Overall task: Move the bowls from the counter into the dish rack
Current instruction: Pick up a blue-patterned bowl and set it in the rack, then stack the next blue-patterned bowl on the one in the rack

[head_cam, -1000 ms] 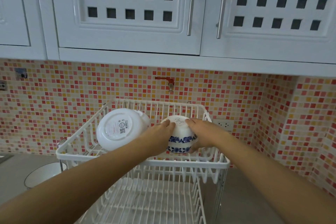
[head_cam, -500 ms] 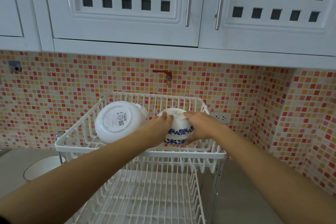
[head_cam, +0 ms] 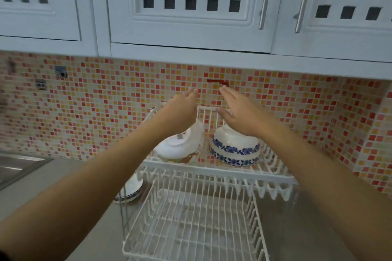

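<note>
A white bowl with blue floral bands (head_cam: 235, 150) lies upside down on the upper tier of the white wire dish rack (head_cam: 212, 170). To its left a plain white bowl (head_cam: 180, 144) leans tilted on the same tier, partly hidden by my left forearm. My left hand (head_cam: 182, 104) and my right hand (head_cam: 239, 110) hover above the bowls with fingers spread, holding nothing. One more blue-rimmed bowl (head_cam: 130, 188) sits on the grey counter left of the rack, partly hidden by my left arm.
The rack's lower tier (head_cam: 191, 229) holds nothing. A steel sink (head_cam: 14, 167) is at the left edge. White wall cabinets (head_cam: 191, 6) hang overhead, above a mosaic tile wall with a red tap (head_cam: 216, 82). Grey counter lies right of the rack.
Both hands have let go of the blue-patterned bowl and lifted above it, fingers spread. The bowl now rests upside down on the upper tier. The view has shifted left.
</note>
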{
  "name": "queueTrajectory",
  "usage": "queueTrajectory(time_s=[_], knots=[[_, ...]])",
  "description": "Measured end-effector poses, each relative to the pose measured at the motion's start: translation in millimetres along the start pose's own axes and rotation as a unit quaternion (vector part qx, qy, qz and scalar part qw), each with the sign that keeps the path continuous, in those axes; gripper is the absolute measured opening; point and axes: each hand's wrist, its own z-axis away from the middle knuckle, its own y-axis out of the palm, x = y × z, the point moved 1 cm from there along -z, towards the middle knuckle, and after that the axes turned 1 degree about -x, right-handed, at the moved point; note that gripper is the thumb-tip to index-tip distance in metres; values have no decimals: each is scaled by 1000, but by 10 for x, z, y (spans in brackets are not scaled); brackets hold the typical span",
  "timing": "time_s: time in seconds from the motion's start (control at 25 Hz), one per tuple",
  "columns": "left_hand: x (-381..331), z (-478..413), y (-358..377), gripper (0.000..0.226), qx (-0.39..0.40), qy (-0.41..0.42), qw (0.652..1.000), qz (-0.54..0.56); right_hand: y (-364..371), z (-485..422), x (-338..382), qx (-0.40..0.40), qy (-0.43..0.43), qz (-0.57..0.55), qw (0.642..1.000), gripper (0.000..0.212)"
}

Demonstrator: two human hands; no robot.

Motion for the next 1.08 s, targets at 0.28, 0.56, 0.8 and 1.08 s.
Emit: queueTrajectory(time_s=[0.28,0.56,0.8,1.08], knots=[[1682,356,-466,47,16,-113,991,-66,266,-905,1438,42,-45,-27,998,64],[3388,610,-511,41,71,-216,970,-85,957,-1914,2853,98,12,-64,993,60],[4391,823,-32,37,168,-215,955,-114,2170,-2219,3595,154,140,-131,969,57],[5195,1248,1268,43,317,-249,914,-50,3641,-1743,4024,215,348,-222,885,52]])
